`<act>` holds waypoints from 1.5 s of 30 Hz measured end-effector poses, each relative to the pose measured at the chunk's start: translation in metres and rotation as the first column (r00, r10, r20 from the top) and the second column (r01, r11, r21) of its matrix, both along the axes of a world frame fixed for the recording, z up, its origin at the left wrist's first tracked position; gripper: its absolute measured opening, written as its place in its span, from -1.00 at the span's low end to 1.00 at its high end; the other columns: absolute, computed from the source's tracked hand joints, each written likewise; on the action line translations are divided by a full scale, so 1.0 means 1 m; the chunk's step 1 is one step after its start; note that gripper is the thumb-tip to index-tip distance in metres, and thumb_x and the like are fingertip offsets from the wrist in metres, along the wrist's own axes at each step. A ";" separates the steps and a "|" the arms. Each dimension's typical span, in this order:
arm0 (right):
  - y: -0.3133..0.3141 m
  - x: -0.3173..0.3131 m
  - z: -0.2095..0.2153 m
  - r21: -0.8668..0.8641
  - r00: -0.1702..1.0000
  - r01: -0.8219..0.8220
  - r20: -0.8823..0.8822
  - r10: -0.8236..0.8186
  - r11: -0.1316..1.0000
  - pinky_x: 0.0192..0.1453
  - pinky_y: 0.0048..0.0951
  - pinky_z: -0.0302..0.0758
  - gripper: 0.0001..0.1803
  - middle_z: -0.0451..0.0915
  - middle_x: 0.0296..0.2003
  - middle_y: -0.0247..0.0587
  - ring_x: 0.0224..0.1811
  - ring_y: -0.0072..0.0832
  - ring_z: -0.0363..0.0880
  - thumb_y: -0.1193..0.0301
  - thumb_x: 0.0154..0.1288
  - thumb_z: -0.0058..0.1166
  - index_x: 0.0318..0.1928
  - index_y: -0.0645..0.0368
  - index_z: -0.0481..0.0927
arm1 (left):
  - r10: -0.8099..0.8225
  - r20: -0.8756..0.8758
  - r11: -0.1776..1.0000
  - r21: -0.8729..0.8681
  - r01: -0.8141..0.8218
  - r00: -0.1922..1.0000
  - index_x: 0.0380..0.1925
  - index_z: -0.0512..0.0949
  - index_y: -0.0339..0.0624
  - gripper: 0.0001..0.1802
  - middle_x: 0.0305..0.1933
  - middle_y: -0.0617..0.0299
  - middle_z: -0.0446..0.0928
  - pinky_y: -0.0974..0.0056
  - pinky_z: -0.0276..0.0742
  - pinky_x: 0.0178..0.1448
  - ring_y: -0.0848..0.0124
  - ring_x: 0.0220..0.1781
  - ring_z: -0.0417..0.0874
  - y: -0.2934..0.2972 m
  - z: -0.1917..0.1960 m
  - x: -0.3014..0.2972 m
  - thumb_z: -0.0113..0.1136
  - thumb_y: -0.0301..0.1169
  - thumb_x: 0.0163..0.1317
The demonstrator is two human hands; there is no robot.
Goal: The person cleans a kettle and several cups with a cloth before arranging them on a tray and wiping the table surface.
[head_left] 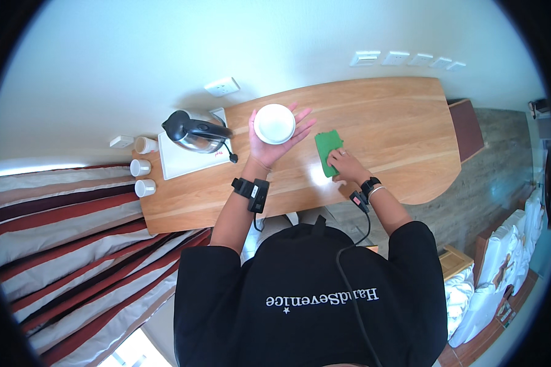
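Note:
A round white bowl (275, 124) sits on the upturned palm of my left hand (264, 147), above the table. The fingers of that hand spread out around and beyond the bowl. On the wooden table to the right, my right hand (344, 163) bears down on a green cloth (329, 144). Its fingers bend over the cloth's right part, and the fingertips are partly hidden. Left of the bowl, an electric kettle (197, 133) with a black lid and handle stands on a white tray (176, 160).
Several white cups (141, 168) line the left end of the table (398, 116). A wall socket (222, 87) and a row of switches (395, 58) are on the wall behind. Striped curtains (73, 226) hang at the left. A reddish-brown seat (466, 129) is beyond the right end.

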State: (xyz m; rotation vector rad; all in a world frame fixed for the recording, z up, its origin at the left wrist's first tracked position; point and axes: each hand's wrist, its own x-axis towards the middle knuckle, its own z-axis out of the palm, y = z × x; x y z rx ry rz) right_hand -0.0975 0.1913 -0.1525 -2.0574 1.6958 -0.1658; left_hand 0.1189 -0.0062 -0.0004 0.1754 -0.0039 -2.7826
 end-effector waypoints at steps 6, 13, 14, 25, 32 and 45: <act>-0.002 0.001 -0.015 -0.315 0.966 -0.094 -0.259 0.010 0.945 0.05 -0.24 0.45 -0.56 0.47 -0.16 -0.29 0.02 -0.22 0.43 0.37 -0.18 0.37 -0.21 0.02 0.49 | 0.028 -0.153 0.998 0.056 -0.019 0.988 0.50 -0.06 -0.16 0.09 0.59 -0.06 -0.13 -0.20 -0.17 0.58 -0.19 0.59 -0.16 0.005 0.026 -0.003 -0.24 0.44 0.21; -0.052 -0.006 0.042 0.036 0.724 0.568 0.453 -0.520 0.822 -0.09 -0.37 0.55 -0.68 0.64 -0.20 -0.26 -0.19 -0.36 0.61 0.47 0.20 0.11 0.00 0.08 0.57 | 0.076 -0.197 0.991 -0.091 -0.095 0.978 0.47 0.07 -0.13 0.09 0.52 -0.07 0.06 -0.14 0.03 0.54 -0.01 0.56 0.04 0.010 0.035 0.009 -0.22 0.49 0.18; -0.056 -0.015 0.045 0.088 0.526 0.614 0.695 -0.490 0.784 -0.12 -0.44 0.55 -0.69 0.65 -0.18 -0.28 -0.21 -0.46 0.61 0.48 0.27 0.07 0.03 0.09 0.57 | 0.149 -0.200 0.989 0.009 -0.150 0.968 0.44 0.14 -0.13 0.06 0.46 -0.10 0.18 -0.10 0.09 0.52 0.04 0.52 0.14 0.011 0.032 0.008 -0.19 0.47 0.19; -0.095 0.036 0.235 -0.138 0.281 0.728 0.954 -0.108 0.672 -0.16 -0.54 0.49 -0.61 0.62 -0.25 -0.30 -0.23 -0.65 0.53 0.61 0.30 -0.05 0.12 0.09 0.43 | 0.337 -0.029 0.929 -0.154 -0.337 0.941 0.33 0.25 -0.22 -0.10 0.28 -0.15 0.38 -0.04 0.34 0.42 -0.04 0.34 0.39 0.012 0.048 0.022 -0.28 0.35 0.35; -0.110 0.088 0.276 -0.659 0.804 0.559 0.580 -0.134 0.503 -0.36 -0.44 0.52 -0.78 0.62 -0.35 -0.24 -0.42 -0.41 0.59 0.59 0.15 0.10 -0.16 0.14 0.63 | 0.418 0.103 0.873 -0.323 -0.367 0.903 0.32 0.29 -0.25 -0.21 0.36 0.01 0.36 0.05 0.30 0.45 0.13 0.40 0.37 0.015 0.058 0.019 -0.35 0.22 0.43; -0.109 0.118 0.252 -0.850 0.960 0.211 0.086 -0.268 0.483 -0.43 -0.41 0.54 -0.68 0.53 -0.18 -0.33 -0.45 -0.40 0.57 0.39 -0.01 0.32 -0.19 0.10 0.58 | 0.444 0.195 0.847 -0.411 -0.338 0.875 0.28 0.33 -0.24 -0.29 0.25 0.02 0.45 0.10 0.38 0.37 0.18 0.29 0.46 0.021 0.056 0.016 -0.31 0.12 0.44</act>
